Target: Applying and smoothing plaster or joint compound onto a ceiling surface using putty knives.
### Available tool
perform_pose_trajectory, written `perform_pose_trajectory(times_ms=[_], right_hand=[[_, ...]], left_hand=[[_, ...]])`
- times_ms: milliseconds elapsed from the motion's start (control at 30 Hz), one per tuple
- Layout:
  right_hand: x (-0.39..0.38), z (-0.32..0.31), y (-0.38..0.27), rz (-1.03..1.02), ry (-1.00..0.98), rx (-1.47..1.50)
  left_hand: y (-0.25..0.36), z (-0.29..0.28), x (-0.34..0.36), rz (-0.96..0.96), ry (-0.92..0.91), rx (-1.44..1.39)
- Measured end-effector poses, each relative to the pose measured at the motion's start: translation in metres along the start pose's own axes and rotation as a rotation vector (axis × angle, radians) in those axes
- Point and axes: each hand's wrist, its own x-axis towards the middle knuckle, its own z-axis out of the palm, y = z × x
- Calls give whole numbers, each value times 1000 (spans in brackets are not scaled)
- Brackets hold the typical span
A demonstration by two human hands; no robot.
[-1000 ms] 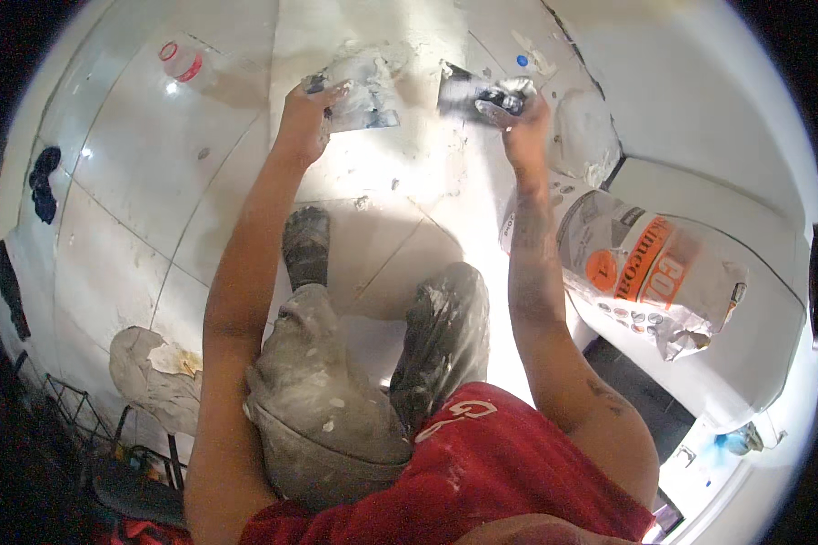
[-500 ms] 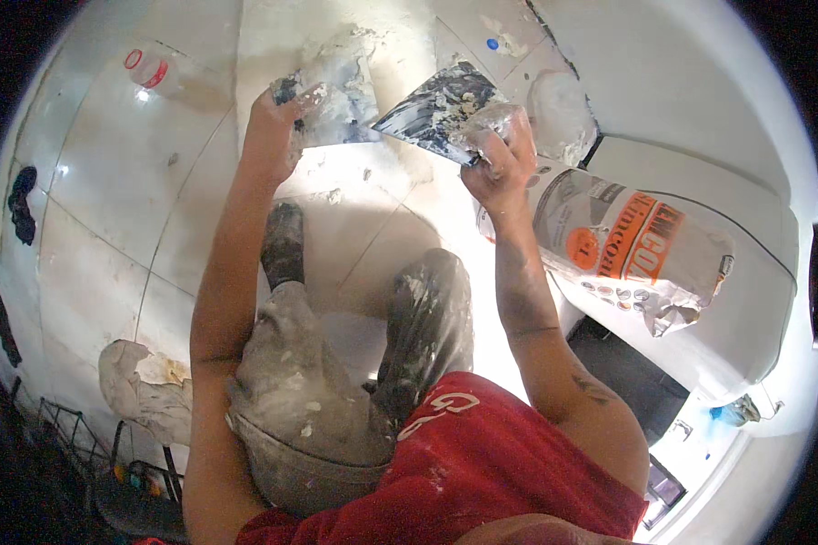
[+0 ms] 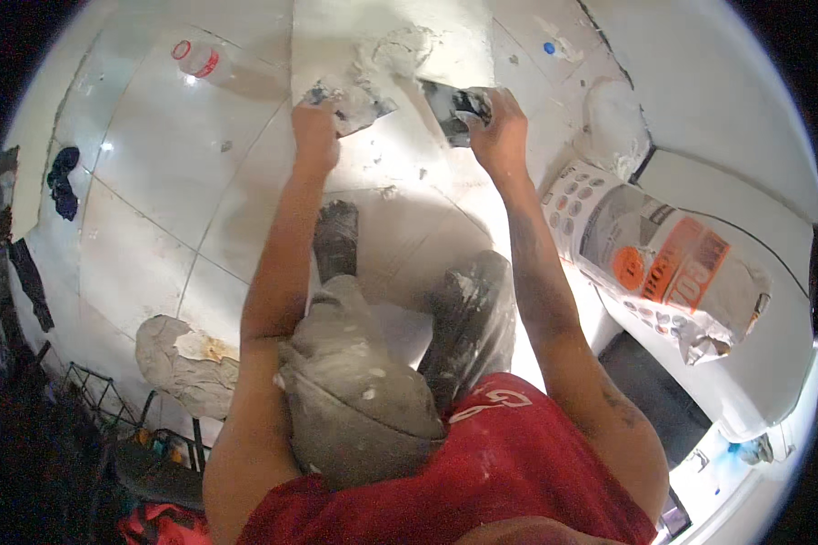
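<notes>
My left hand [image 3: 316, 136] is closed around a putty scraper [image 3: 362, 111], its broad blade smeared with pale putty and pointing inward. A dark, putty-streaked scraper [image 3: 443, 107] is gripped in my right hand [image 3: 503, 133], with its blade turned steeply. Both blades hover over or touch a pale flat board [image 3: 332, 41]; which of the two I cannot tell. A lumpy mound of wet putty [image 3: 400, 53] lies on the board just beyond the blades. My fingers hide both handles.
A large printed sack [image 3: 641, 250] leans at the right against a white fixture [image 3: 736, 191], below a crumpled clear plastic bag [image 3: 613, 127]. On the tiled floor lie a plastic bottle [image 3: 196, 60], a blue cap [image 3: 549, 48], a dark scrap [image 3: 64, 183] and a crumpled sheet [image 3: 184, 368].
The right scraper has turned from broadly facing me to a steeper angle and shows less putty. The left blade has tilted too. The whole view has shifted, so the surroundings appear further right.
</notes>
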Motion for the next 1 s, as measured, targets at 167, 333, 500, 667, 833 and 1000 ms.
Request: perform_pose_trajectory(times_ms=[167, 333, 500, 667, 833, 1000], right_hand=[[-1, 18, -40, 107, 45, 9], [31, 43, -25, -34, 82, 4], [76, 59, 21, -11, 6, -34], [89, 36, 15, 162, 78, 147], [70, 32, -17, 169, 125, 77], [55, 64, -36, 72, 69, 58]], left_hand=[[63, -13, 59, -935, 111, -1029], [54, 15, 79, -670, -6, -651], [49, 19, 91, -580, -44, -744], [40, 6, 90, -682, 13, -750], [40, 13, 85, -779, 30, -842], [58, 3, 89, -783, 31, -954]])
